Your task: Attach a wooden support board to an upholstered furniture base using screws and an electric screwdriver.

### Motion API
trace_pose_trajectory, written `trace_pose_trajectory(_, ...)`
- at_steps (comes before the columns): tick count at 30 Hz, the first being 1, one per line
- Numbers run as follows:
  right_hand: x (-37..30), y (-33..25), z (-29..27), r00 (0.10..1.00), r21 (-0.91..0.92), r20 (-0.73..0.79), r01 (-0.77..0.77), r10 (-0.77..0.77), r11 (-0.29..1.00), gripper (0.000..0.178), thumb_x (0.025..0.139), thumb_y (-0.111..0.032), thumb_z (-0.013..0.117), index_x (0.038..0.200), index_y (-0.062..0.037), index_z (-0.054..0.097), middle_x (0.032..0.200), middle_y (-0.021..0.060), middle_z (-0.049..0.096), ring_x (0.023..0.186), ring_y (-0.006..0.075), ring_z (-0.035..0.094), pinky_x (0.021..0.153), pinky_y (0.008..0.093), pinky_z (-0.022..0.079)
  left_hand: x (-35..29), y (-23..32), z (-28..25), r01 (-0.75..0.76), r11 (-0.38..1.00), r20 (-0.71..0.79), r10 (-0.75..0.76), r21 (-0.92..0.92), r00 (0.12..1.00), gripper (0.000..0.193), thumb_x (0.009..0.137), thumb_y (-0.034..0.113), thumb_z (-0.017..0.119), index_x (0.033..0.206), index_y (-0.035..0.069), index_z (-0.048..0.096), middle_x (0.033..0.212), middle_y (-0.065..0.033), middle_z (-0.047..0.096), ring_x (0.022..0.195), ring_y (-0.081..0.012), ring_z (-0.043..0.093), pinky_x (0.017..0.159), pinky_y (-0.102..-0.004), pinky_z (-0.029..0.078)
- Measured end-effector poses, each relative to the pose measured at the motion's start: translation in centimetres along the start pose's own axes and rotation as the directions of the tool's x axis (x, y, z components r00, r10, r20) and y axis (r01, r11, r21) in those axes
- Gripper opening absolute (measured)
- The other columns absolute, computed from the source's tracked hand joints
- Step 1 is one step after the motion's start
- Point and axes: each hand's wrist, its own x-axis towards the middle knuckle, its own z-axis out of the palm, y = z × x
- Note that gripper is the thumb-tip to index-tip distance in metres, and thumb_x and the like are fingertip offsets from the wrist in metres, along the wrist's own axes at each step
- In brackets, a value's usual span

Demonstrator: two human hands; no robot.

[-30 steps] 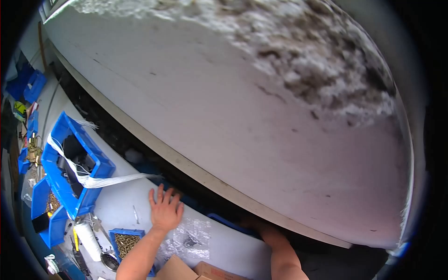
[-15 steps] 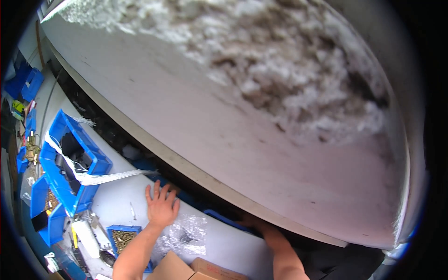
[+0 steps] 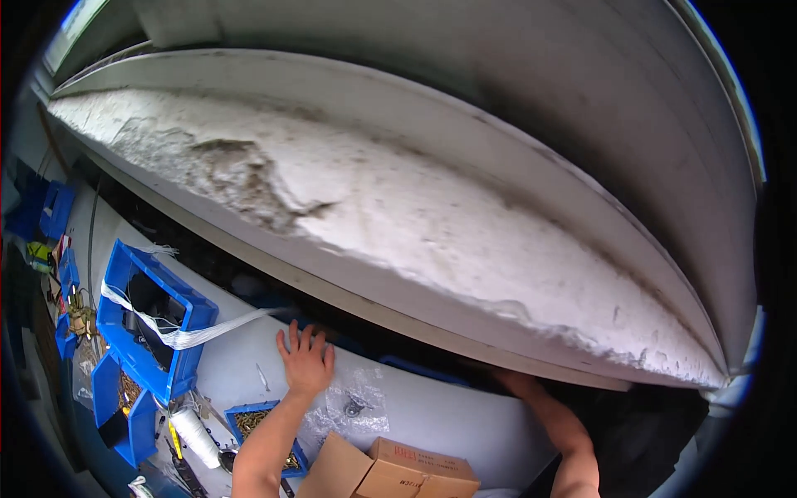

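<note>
My left hand (image 3: 307, 363) lies with spread fingers on the far edge of the white table (image 3: 224, 342). Nothing is in it. Beside its wrist is a clear bubble-wrap sheet (image 3: 357, 400) with a small dark round piece. My right hand (image 3: 516, 382) reaches past the table's far edge into the dark gap below the sill. Its fingers are hidden there, so what it touches does not show. A blue plastic edge (image 3: 423, 370) shows in the gap between both hands. A bundle of white strands (image 3: 224, 325) stretches from a blue bin (image 3: 195, 319) toward my left fingertips.
An opened cardboard box (image 3: 415, 471) stands at the near edge between my forearms. To the left are a small blue tray (image 3: 249, 407) of brass-coloured parts, a white thread spool (image 3: 196, 436) and another blue bin (image 3: 137, 448). A wall with peeling paint (image 3: 432, 224) rises behind the gap.
The view has tilted and shifted, so more wall shows and the table things sit lower and to the right. My left hand stays on the table edge; my right hand remains in the gap.
</note>
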Motion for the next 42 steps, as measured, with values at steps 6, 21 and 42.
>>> trace_pose_trajectory(6, -11.8, 0.1, -3.8, 0.891, 0.000, 0.223, -0.406, 0.396, 0.914, 0.042, 0.094, -0.026, 0.063, 0.130, -0.0048, 0.060, 0.130, 0.0242, 0.061, 0.119, 0.0457, 0.057, 0.104, 0.0526, 0.045, -0.2, -0.4, 0.7, -0.004, 1.000, -0.051, 0.005, 0.017, 0.999, 0.037, 0.092, 0.030, 0.057, 0.119, 0.007, 0.067, 0.136, -0.0139, 0.055, 0.144, -0.0413, 0.032, 0.120, -0.0638, 0.010)
trace_pose_trajectory(21, -16.2, -10.3, -26.0, 0.852, 0.422, -0.100, -0.431, 0.514, 0.797, 0.025, 0.082, 0.001, 0.074, 0.106, -0.0011, 0.072, 0.104, 0.0145, 0.072, 0.094, 0.0321, 0.069, 0.083, 0.0372, 0.055, -1.0, -0.3, 0.5, -0.023, 0.995, -0.078, 0.030, 0.093, 0.997, 0.041, 0.093, 0.027, 0.053, 0.122, 0.001, 0.065, 0.134, -0.0218, 0.057, 0.140, -0.0454, 0.035, 0.121, -0.0631, 0.011)
trace_pose_trajectory(42, -20.6, -9.8, -34.6, 0.252, 0.630, -0.754, 0.537, 0.606, 0.561, 0.055, 0.098, -0.060, 0.053, 0.087, -0.0058, 0.048, 0.074, 0.0036, 0.041, 0.066, 0.0146, 0.039, 0.056, 0.0280, 0.037, -0.1, 1.1, -0.2, -0.001, 1.000, -0.061, 0.001, -0.007, 0.998, 0.036, 0.096, 0.029, 0.053, 0.120, 0.006, 0.067, 0.138, -0.0146, 0.055, 0.146, -0.0403, 0.029, 0.121, -0.0619, 0.009)
